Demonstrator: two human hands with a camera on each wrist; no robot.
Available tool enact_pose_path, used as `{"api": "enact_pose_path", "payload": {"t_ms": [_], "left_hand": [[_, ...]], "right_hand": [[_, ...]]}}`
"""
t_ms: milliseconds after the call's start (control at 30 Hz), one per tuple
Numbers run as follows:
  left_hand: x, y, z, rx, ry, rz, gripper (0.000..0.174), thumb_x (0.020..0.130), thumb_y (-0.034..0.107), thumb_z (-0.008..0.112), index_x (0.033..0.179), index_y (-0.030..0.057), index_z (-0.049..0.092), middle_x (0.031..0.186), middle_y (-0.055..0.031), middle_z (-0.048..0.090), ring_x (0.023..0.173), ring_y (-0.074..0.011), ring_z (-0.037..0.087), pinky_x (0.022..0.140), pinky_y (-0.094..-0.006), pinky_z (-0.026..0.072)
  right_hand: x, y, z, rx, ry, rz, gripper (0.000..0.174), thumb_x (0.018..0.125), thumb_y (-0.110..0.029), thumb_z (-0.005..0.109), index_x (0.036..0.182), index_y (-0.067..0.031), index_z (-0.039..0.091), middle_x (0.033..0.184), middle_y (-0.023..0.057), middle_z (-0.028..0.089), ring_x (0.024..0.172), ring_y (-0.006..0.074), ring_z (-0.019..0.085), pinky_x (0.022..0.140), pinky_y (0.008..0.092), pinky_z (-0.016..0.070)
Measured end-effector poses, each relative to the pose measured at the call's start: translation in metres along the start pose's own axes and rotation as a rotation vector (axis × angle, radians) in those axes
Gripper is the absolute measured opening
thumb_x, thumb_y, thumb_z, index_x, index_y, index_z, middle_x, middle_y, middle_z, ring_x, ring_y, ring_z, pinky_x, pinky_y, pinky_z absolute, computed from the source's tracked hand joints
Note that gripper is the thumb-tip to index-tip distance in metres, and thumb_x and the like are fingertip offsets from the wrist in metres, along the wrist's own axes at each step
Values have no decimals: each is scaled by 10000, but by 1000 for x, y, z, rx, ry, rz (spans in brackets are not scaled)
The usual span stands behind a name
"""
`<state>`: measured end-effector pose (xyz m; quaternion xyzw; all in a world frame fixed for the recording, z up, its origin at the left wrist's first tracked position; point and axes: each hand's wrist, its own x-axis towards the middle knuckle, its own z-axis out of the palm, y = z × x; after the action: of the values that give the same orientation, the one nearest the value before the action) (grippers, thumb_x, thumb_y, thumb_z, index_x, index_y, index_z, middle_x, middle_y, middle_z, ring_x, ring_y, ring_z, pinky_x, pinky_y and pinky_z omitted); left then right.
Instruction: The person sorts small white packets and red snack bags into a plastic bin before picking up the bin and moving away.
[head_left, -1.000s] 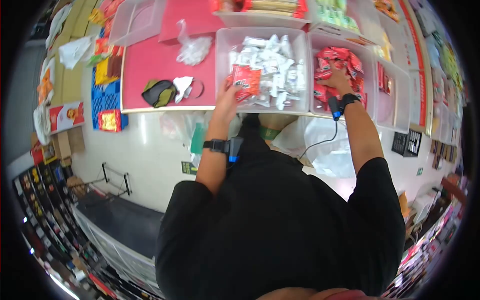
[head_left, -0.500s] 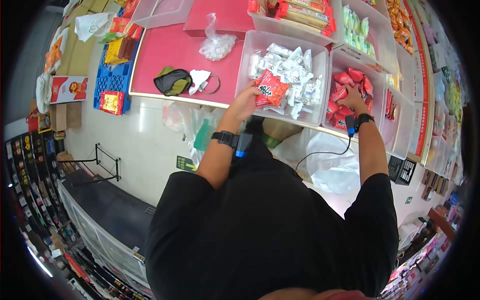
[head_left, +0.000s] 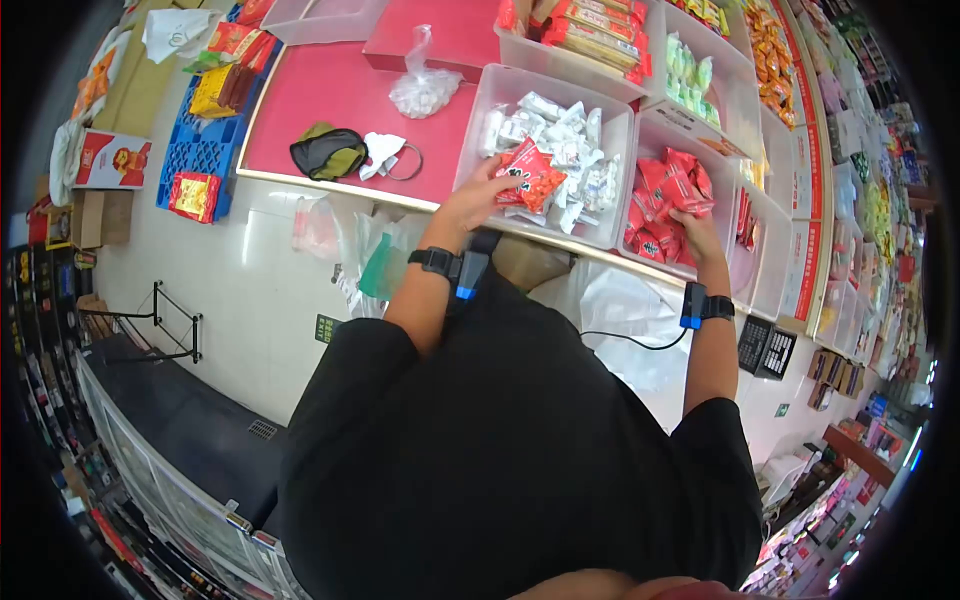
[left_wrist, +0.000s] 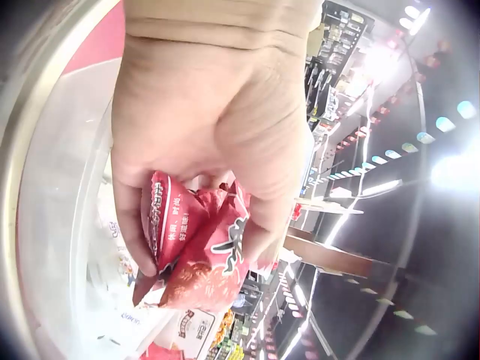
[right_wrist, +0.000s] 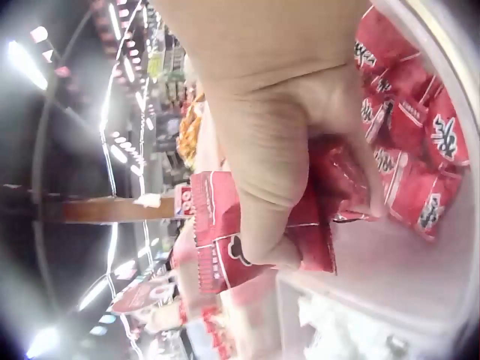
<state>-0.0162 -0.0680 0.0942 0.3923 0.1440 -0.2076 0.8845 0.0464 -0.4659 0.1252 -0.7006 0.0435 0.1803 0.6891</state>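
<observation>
Red snack packets (head_left: 532, 177) are gripped by my left hand (head_left: 474, 200) over a clear bin of white packets (head_left: 590, 172). In the left wrist view, the left hand's (left_wrist: 214, 112) thumb and fingers pinch the red packets (left_wrist: 206, 247) from both sides. My right hand (head_left: 700, 236) is at the neighbouring bin (head_left: 620, 226) of red packets (head_left: 655, 185). The right wrist view has the right hand (right_wrist: 277, 142) pinching red packets (right_wrist: 217, 225) above that bin, with more red packets (right_wrist: 409, 112) lying beside it. Some fingertips are hidden behind the packets.
On the pink tabletop (head_left: 430, 165) lie a bag of white items (head_left: 424, 92), a dark green pouch (head_left: 328, 152) and a white item with a ring (head_left: 383, 154). Bins of snack bars (head_left: 595, 35) and green packets (head_left: 688, 72) stand behind. Plastic bags (head_left: 630, 310) are below the table edge.
My right hand has lifted red packets from among the others in its bin. The left hand still holds its packets over the white ones. The head view has shifted.
</observation>
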Motion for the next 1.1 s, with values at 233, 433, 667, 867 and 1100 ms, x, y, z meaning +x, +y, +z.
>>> {"api": "enact_pose_path", "payload": {"t_ms": [233, 433, 667, 867, 1100], "left_hand": [[16, -6, 17, -66, -31, 23, 428, 896, 162, 585, 1271, 37, 420, 1130, -89, 583, 1003, -201, 614, 860, -369, 515], [34, -14, 22, -168, -46, 95, 299, 951, 316, 496, 1171, 114, 505, 1073, -18, 600, 954, -137, 605, 835, -346, 494], [25, -10, 21, -164, 102, 219, 280, 945, 282, 525, 1148, 89, 528, 1010, -23, 617, 900, -104, 614, 784, -291, 503], [25, 1, 17, -231, 212, 233, 295, 948, 289, 527, 1129, 56, 541, 975, -47, 634, 829, -116, 633, 737, -260, 512], [32, -4, -7, 94, 398, 241, 375, 942, 379, 522, 1093, 39, 571, 907, -30, 643, 766, -91, 623, 689, -247, 496]], "right_hand": [[6, -46, 108, -644, -79, -679, 719, 529, -131, 868, 1174, -64, 557, 1302, 148, 444, 1189, 250, 487, 981, 350, 431], [3, -44, 172, -696, -175, -686, 754, 478, -122, 869, 1165, -80, 563, 1282, 148, 422, 1191, 317, 469, 957, 353, 432], [2, -25, 188, -593, -182, -670, 758, 513, -108, 863, 1198, -76, 538, 1301, 145, 412, 1205, 297, 459, 964, 369, 431], [-8, -6, 187, 68, -143, -214, 681, 610, -49, 829, 1206, -24, 502, 1242, 106, 485, 1043, 218, 586, 868, 345, 509], [-20, 7, 178, 326, -102, -63, 639, 708, 117, 686, 1282, -12, 435, 1126, 93, 593, 1005, 178, 604, 853, 318, 522]]}}
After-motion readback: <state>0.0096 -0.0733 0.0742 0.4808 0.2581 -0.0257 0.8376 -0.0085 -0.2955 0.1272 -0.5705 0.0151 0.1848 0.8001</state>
